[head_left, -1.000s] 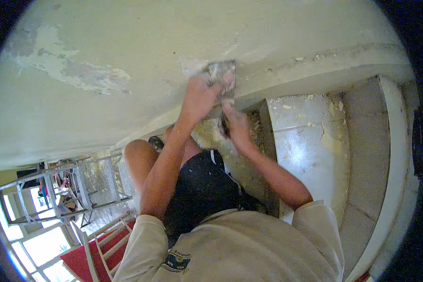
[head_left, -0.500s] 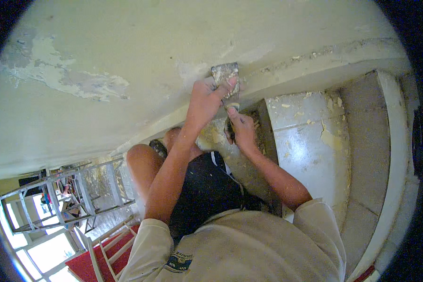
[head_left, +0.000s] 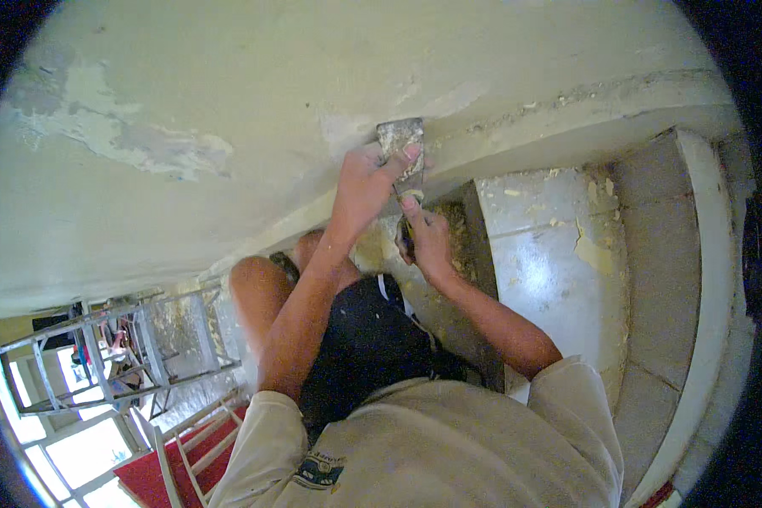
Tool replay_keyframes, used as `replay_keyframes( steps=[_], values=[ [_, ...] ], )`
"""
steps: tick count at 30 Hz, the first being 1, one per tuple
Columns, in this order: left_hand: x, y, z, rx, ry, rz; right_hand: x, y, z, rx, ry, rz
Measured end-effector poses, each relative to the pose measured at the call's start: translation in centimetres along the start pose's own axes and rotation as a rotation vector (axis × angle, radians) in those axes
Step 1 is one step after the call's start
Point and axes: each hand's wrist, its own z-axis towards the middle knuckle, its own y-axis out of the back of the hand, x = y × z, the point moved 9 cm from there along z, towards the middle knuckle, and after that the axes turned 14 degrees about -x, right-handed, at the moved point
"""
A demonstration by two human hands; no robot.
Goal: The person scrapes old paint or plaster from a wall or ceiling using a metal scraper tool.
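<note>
A putty knife (head_left: 403, 135) with a wide, crusted metal blade lies against the pale wall (head_left: 254, 76), its edge just above the skirting ledge. My left hand (head_left: 366, 179) is closed on the blade, thumb across its face and the other fingers mostly hidden behind it. Lower down, my right hand (head_left: 427, 241) wraps round the handle, its thumb stretched up toward the blade's neck. Around the blade the wall shows scraped, lighter patches and rough spots.
Tiled steps (head_left: 533, 262) strewn with paint flakes descend on the right. A large peeled patch (head_left: 135, 140) marks the wall at left. A metal ladder (head_left: 152, 347) stands lower left, near a red panel (head_left: 182, 453) with pale wooden bars. My bent knees are close to the wall.
Both hands and the putty knife have shifted slightly left, and the blade's top edge sits a little lower on the wall. The grip is the same.
</note>
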Motion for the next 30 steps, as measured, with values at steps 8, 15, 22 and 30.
replay_keyframes(
  steps=[8,15,22,30],
  values=[
    [-1.7,1.0,0.3,-0.120,-0.263,0.121,-0.5,0.0,0.8,-0.059,-0.040,-0.057],
    [1.3,-0.2,-0.2,-0.046,-0.174,0.320,-3.3,-0.2,0.1,-0.066,0.013,-0.044],
    [5.0,3.3,-1.7,0.076,0.211,-0.127,0.0,-2.1,-1.5,0.088,0.203,-0.273],
    [6.4,6.8,-3.9,0.251,0.002,0.579,5.7,-0.1,-2.8,-0.174,0.833,-0.467]
  ],
)
